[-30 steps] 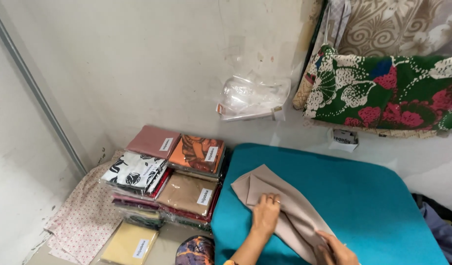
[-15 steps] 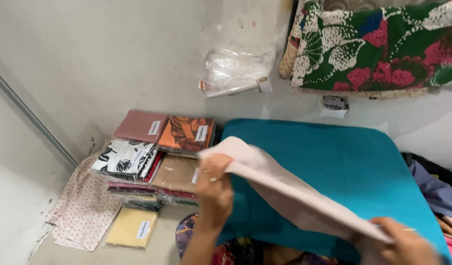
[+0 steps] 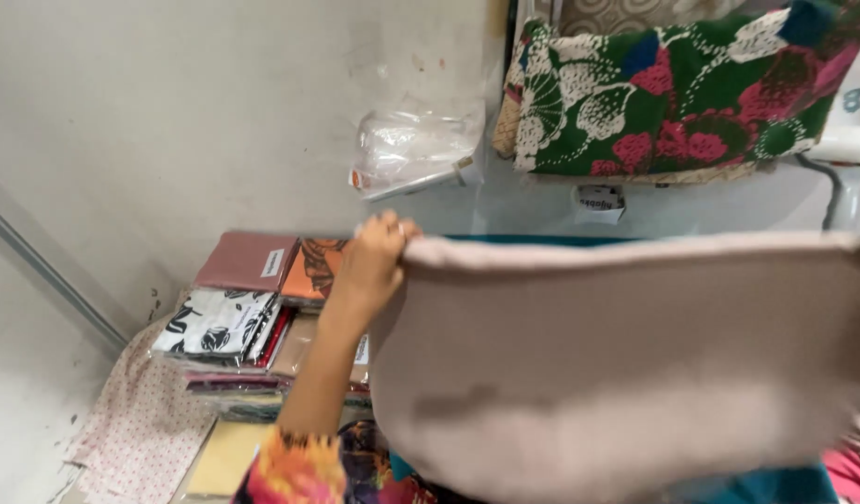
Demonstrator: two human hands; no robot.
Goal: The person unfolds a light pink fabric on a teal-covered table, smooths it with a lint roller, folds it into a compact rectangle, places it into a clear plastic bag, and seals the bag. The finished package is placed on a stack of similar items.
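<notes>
Hanging from left hand [image 3: 374, 266]: beige cloth [image 3: 626, 364].

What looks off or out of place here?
Little stands out. A crumpled clear plastic bag lies loose against the wall. The left hand holds the beige cloth up by its top edge; the right hand is out of view. The packaged fabric stacks sit fairly neat.

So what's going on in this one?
A person is holding a pale beige cloth up and spread wide in front of the camera. The left hand grips its top left corner; the right hand is out of frame. The cloth hides most of the teal surface behind it. To the left lie stacks of packaged folded fabrics, and a green floral fabric hangs above.
</notes>
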